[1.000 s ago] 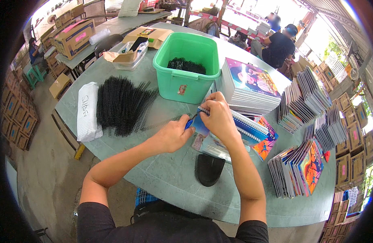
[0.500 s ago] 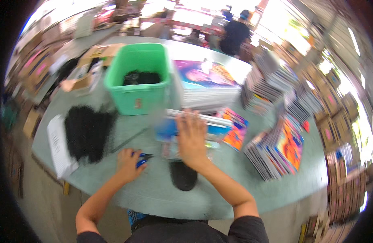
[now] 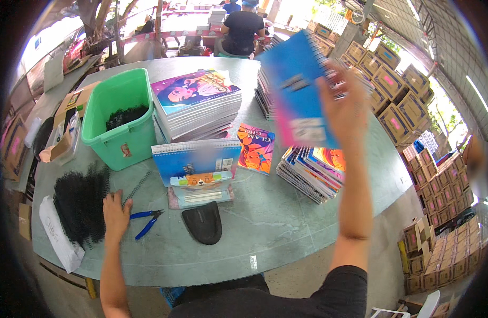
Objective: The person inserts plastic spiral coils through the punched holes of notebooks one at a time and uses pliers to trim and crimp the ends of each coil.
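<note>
My right hand [image 3: 343, 108] is raised at the right, gripping a spiral notebook [image 3: 297, 85] with a blue and pink cover by its bound edge. The notebook hangs tilted above a stack of spiral notebooks [image 3: 310, 175]. On the table at the left, my left hand [image 3: 116, 214] rests with fingers apart. A loose black plastic coil [image 3: 136, 188] lies by its fingertips. Blue-handled cutting pliers [image 3: 143, 214] lie spread just right of that hand. Further left is a heap of black coils [image 3: 82, 206]. Blue notebooks [image 3: 201, 157] stand in the middle behind an animal-face pouch [image 3: 199, 182].
A green bin [image 3: 122, 140] holding black coils stands behind my left hand, beside a tall notebook stack [image 3: 201, 111]. A loose orange-purple booklet [image 3: 255, 151] and a black pad [image 3: 202, 222] lie on the table. A person [image 3: 243, 29] sits beyond it; cartons [image 3: 392, 79] line the right.
My right hand has lifted a blue notebook up and to the right from the middle of the table. My left hand has released the pliers and moved left. The view has shifted.
</note>
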A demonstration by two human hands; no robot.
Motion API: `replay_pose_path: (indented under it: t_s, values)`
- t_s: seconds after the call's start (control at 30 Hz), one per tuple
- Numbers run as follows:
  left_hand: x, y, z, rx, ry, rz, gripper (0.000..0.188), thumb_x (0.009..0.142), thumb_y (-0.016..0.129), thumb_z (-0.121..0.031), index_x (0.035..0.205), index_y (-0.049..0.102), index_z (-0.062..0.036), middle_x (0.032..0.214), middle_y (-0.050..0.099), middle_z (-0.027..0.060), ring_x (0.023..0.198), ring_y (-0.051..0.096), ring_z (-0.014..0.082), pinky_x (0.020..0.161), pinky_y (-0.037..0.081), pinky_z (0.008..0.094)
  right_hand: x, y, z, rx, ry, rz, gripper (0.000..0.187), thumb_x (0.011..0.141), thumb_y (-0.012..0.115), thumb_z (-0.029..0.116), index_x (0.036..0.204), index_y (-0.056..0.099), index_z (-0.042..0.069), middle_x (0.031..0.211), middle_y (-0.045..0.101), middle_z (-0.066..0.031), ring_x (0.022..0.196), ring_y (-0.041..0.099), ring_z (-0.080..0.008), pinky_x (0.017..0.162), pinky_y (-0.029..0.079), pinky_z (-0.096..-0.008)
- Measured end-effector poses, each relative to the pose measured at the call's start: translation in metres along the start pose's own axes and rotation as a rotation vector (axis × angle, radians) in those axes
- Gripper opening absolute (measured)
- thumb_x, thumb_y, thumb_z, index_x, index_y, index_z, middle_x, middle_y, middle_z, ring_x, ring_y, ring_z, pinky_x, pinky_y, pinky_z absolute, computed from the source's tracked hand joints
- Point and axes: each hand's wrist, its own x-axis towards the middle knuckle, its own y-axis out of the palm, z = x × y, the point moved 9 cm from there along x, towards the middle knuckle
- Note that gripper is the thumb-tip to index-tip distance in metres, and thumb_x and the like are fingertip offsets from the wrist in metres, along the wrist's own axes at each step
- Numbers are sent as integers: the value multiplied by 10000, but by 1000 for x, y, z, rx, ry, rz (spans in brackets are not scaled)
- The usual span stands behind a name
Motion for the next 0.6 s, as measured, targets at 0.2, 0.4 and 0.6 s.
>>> replay_pose_path:
  t_s: [0.2,0.4,0.6]
  values:
    - [5,32,-3,13,-61,74,417,804,636,-241,1138,539,-13,1051,535,203,1001,503,365,825,432,437,6,17,-97,-48,441,457,551,753,653,208,1260,501,54,776,619,-154,741,631,-298,677,483,-385]
    - [-1,22,-4,18,-170,136,383,780,653,-207,1084,549,1,1006,548,220,966,543,384,783,451,448,-159,96,-211,-168,374,863,582,957,370,418,1333,396,-26,1412,318,-254,1348,246,-362,1104,195,-400]
    - [-1,26,3,33,-161,217,285,769,642,-141,991,545,9,970,561,228,900,567,405,751,456,460,-141,111,-192,100,235,790,551,964,345,401,1302,434,-24,1398,353,-239,1343,254,-367,1105,194,-414]
